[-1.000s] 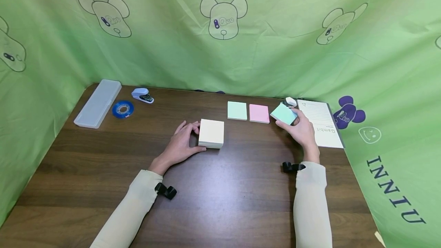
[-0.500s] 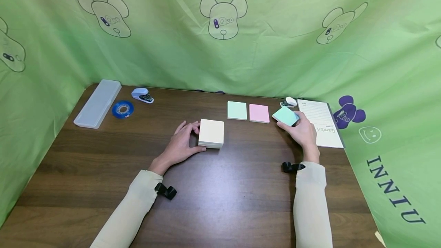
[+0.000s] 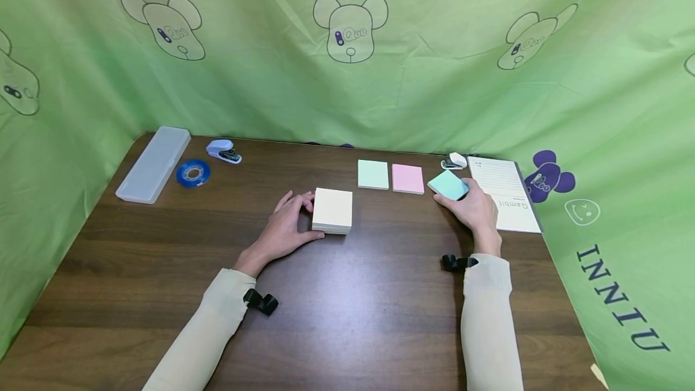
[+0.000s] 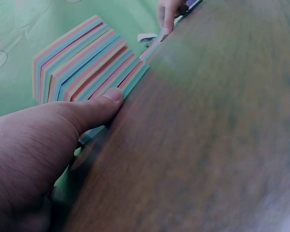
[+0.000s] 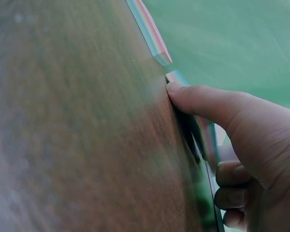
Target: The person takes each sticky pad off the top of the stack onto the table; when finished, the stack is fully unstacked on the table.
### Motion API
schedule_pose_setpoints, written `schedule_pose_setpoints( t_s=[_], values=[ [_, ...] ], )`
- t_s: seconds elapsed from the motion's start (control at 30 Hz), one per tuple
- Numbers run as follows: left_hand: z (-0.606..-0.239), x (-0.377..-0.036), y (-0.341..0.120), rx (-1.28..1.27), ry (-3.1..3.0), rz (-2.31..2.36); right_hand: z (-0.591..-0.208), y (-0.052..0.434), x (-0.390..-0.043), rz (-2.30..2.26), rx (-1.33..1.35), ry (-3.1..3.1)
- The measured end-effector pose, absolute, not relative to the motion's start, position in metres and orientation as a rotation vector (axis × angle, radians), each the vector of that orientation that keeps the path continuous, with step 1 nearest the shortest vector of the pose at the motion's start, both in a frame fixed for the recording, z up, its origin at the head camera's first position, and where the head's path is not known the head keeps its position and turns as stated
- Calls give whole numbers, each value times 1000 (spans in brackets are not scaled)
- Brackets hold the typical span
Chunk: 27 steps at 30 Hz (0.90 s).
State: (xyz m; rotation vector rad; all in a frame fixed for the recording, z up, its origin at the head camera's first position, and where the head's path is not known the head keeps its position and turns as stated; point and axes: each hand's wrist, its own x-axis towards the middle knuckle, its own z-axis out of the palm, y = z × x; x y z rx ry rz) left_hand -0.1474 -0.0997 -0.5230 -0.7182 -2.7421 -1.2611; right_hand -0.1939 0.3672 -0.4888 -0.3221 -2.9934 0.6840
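Two hands work on the brown worktop (image 3: 347,318). Left hand (image 3: 284,229) holds the thick cream-topped pad (image 3: 333,210) near centre, thumb on its near edge, fingers along its 9 o'clock side. Right hand (image 3: 473,207), at 3 o'clock, has fingers clamped on the teal pad (image 3: 447,184) (tilted, low edge about touching down). Judged step: setting it beside the pink pad (image 3: 408,178); next, flatten it and release.

A cream notepad (image 3: 332,210) is gripped at its side by the left hand (image 3: 283,229). A teal pad (image 3: 447,184) is held by the right hand (image 3: 473,209), beside a notebook (image 3: 506,193).
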Motion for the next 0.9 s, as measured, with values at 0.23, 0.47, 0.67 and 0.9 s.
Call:
schedule_pose_setpoints(
  t_s=[0.23,0.47,0.67,0.9],
  values=[
    [-523,-148,-99,-721,-2746,-1254,-499,380,-205,673,-325,-3015],
    [-522,-148,-99,-725,-2742,-1257,-499,384,-205,726,-342,-3020],
    [-522,-147,-99,-716,-2749,-1257,-498,387,-207,727,-327,-3028],
    [-522,-147,-99,-713,-2750,-1258,-485,378,-199,775,-231,-3042]
  ],
)
